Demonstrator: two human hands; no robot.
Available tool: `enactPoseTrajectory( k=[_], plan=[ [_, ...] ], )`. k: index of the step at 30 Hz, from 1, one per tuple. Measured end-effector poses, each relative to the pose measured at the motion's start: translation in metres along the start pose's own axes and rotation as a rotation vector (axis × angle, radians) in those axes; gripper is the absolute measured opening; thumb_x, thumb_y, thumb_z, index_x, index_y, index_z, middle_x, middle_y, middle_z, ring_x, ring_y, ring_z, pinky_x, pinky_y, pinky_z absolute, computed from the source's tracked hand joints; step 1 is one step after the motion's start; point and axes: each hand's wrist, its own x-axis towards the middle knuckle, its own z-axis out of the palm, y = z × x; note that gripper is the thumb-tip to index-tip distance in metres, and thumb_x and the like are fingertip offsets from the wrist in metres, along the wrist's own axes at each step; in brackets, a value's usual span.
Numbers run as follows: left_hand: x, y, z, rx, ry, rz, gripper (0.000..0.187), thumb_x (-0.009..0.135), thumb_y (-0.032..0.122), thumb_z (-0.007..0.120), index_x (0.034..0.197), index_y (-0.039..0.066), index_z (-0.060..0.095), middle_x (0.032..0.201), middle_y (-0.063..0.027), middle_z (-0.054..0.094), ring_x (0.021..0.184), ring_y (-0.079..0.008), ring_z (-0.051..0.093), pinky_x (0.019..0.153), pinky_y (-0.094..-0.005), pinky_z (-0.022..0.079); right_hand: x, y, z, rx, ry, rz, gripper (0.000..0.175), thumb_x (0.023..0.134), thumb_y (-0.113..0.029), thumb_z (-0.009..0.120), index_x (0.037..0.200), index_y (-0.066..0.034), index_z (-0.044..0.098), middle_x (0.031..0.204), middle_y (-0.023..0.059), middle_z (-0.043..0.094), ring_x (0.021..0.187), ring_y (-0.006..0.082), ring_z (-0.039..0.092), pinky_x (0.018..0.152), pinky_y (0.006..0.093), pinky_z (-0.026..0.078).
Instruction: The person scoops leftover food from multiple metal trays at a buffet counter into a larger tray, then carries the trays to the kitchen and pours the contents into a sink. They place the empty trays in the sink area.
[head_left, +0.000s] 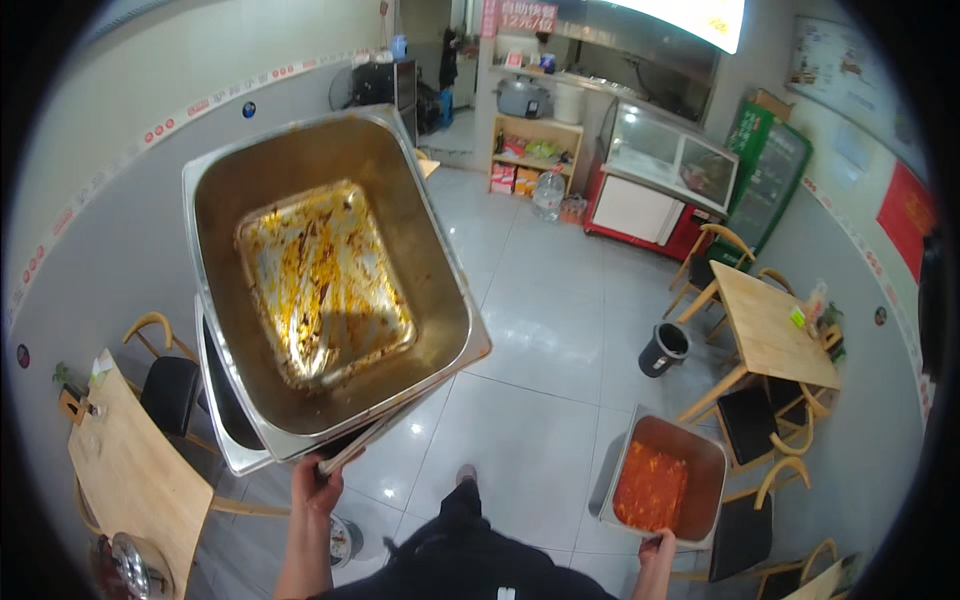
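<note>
My left hand (318, 484) grips the near rim of stacked steel food pans, raised in front of me at the left. The upper food pan (442, 300) is tilted so its inside faces me; yellow oil and dark food scraps streak its bottom. Beneath it, the rim of a lower pan (217, 409) sticks out at the left. My right hand (657, 546) holds the near rim of a smaller steel pan (703, 480), low at the right. Red sauce (649, 487) with bits of food covers its bottom. My fingers under both rims are partly hidden.
Wooden tables stand at the left (142, 465) and right (780, 330), with black-seated chairs (742, 536) around the right one. A black bin (664, 349) is on the tiled floor (525, 405). Ahead are a red-based display cabinet (645, 210), a green drinks fridge (769, 180) and a doorway (450, 97).
</note>
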Motion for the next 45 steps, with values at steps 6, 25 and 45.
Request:
enactPoseTrajectory(
  k=[6,25,45],
  plan=[
    [0.03,-0.002,0.02,0.033,0.008,-0.019,0.034,0.069,-0.001,0.052,0.102,-0.002,0.048,0.101,-0.0182,0.054,0.089,-0.0356,0.054,0.061,-0.0331,0.056,0.038,0.005,0.099,-0.141,0.027,0.084,0.013,0.06,0.002,0.046,0.071,-0.0041,0.051,0.065,0.005,0.057,0.048,0.0172,0.053,0.04,0.0251,0.045],
    [0.294,-0.056,0.167,0.006,0.172,0.213,0.048,0.067,0.005,0.05,0.114,0.001,0.045,0.108,-0.0181,0.053,0.09,-0.0329,0.055,0.063,-0.0369,0.053,0.227,0.115,0.528,-0.42,-0.313,0.207,0.025,0.068,0.0,0.048,0.093,-0.0006,0.049,0.08,0.0095,0.056,0.068,0.02,0.058,0.052,0.0305,0.049],
    [0.653,0.048,0.369,0.038,0.312,0.318,0.021,0.075,0.006,0.053,0.095,0.0,0.054,0.09,-0.0131,0.06,0.084,-0.0279,0.059,0.072,-0.0376,0.053,0.348,0.328,1.077,-0.625,-0.776,0.499,0.02,0.065,0.003,0.048,0.085,-0.001,0.05,0.077,0.0073,0.056,0.064,0.0196,0.059,0.061,0.0308,0.054]
  ],
)
